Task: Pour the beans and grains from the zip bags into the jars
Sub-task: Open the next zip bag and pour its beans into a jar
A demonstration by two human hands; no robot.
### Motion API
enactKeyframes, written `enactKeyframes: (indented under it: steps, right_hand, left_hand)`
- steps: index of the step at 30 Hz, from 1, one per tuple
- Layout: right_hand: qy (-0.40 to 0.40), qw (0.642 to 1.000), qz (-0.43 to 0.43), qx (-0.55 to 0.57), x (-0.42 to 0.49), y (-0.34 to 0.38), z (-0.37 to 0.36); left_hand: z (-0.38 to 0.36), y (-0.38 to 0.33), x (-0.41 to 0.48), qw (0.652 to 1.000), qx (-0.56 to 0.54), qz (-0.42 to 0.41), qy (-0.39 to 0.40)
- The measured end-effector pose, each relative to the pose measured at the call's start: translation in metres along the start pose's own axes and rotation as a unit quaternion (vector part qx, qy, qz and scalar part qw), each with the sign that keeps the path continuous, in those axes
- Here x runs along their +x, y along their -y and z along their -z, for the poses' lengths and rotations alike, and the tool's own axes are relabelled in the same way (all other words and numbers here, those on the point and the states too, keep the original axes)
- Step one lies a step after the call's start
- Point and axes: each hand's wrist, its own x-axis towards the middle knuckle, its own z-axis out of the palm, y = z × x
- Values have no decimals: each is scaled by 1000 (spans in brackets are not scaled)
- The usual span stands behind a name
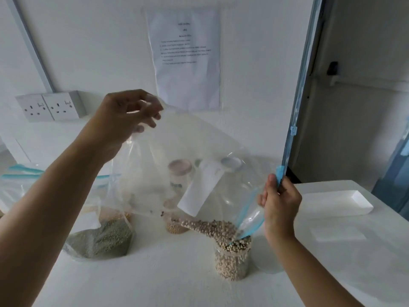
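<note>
A clear zip bag [177, 156] with a blue zip strip hangs tilted over the table. My left hand [124, 116] pinches its raised bottom corner at the upper left. My right hand [278, 202] grips the blue zip edge at the lower right, beside the bag's mouth. Pale beans [210, 227] slide along the bag's lower fold into a clear jar [232, 260], which is filled almost to its rim. The bag's mouth sits right at the jar's opening.
A bag of green beans [104, 238] lies at the left. Behind the held bag stand a jar with pale beans [174, 227] and lidded jars [180, 171]. A white tray [345, 202] sits at the right. More zip bags [24, 176] lie at the far left.
</note>
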Motion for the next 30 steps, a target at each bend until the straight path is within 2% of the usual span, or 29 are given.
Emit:
enactKeyframes:
  steps: [8, 15, 30]
  right_hand:
    - [0, 1000, -2, -4, 0, 2, 0]
    - [-27, 997, -55, 45, 1, -4, 1]
    - [-14, 997, -63, 37, 2, -2, -1]
  left_hand:
    - [2, -8, 4, 1000, 2, -11, 1]
    - [-5, -18, 11, 999, 34, -19, 27]
    - [-5, -23, 17, 996, 67, -52, 17]
